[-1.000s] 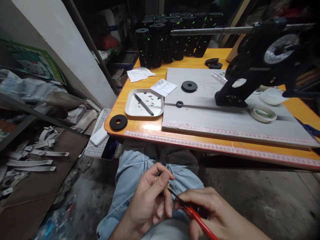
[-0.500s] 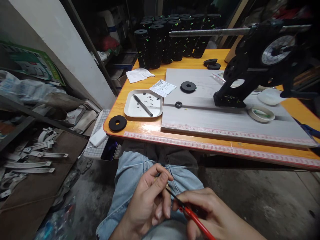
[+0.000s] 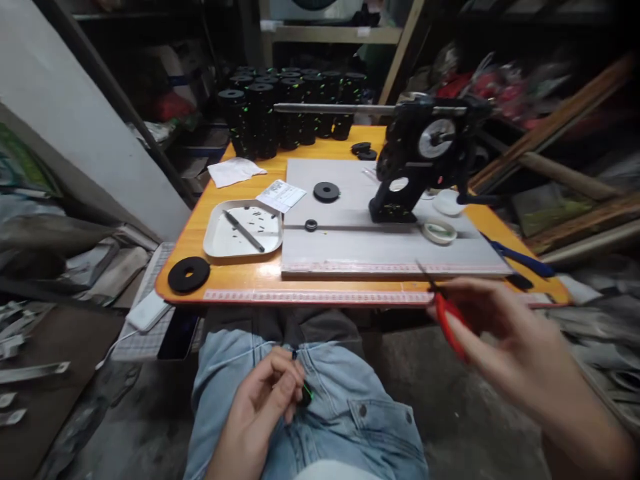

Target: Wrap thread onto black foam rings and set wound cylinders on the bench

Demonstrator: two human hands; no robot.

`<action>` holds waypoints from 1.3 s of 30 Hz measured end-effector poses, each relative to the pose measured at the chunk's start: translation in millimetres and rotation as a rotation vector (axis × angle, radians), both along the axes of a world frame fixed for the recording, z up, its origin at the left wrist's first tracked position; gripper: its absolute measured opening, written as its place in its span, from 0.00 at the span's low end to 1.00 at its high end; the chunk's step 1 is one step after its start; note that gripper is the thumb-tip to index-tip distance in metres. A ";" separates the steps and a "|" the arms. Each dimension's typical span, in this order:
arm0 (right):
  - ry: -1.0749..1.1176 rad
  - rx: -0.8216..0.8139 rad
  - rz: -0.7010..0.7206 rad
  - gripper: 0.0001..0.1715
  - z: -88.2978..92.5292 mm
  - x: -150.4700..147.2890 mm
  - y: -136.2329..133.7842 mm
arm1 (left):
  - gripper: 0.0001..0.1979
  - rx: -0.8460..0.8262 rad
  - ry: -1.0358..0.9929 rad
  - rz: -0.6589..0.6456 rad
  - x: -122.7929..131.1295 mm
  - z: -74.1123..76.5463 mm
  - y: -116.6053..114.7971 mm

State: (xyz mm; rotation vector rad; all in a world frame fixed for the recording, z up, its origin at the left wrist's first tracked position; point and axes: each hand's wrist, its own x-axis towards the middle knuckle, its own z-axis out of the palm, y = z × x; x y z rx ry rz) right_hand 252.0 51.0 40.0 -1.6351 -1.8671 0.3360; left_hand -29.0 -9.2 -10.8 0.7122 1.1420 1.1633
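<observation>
Left hand (image 3: 265, 400) pinches a small black part (image 3: 305, 395) over the lap; right hand (image 3: 493, 327) grips red-handled scissors (image 3: 445, 313) near the table (image 3: 240, 270) edge.

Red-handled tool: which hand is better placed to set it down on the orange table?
Right, probably. The right hand already holds the red-handled tool at the front edge of the orange table. The left hand is low over the lap, pinching a small black part.

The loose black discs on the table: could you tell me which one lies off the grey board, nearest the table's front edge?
The large black disc at the front left corner, on bare orange table beside the white tray; the others lie on the board or behind it.
</observation>
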 end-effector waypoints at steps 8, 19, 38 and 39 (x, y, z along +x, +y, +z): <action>-0.435 0.227 0.010 0.17 3.2 38.4 64.2 | 0.15 0.089 0.138 0.035 1.7 7.6 2.6; 0.190 -0.261 0.649 0.27 -6.4 -76.4 -16.4 | 0.12 0.135 -0.153 -0.111 0.9 13.4 -6.7; 0.291 -0.441 0.662 0.12 -1.0 -122.9 -32.3 | 0.15 0.242 0.598 -0.167 -23.7 18.0 -23.0; 0.289 -0.441 0.660 0.12 -0.6 -123.6 -32.3 | 0.13 0.275 0.607 -0.150 -22.4 18.7 -22.0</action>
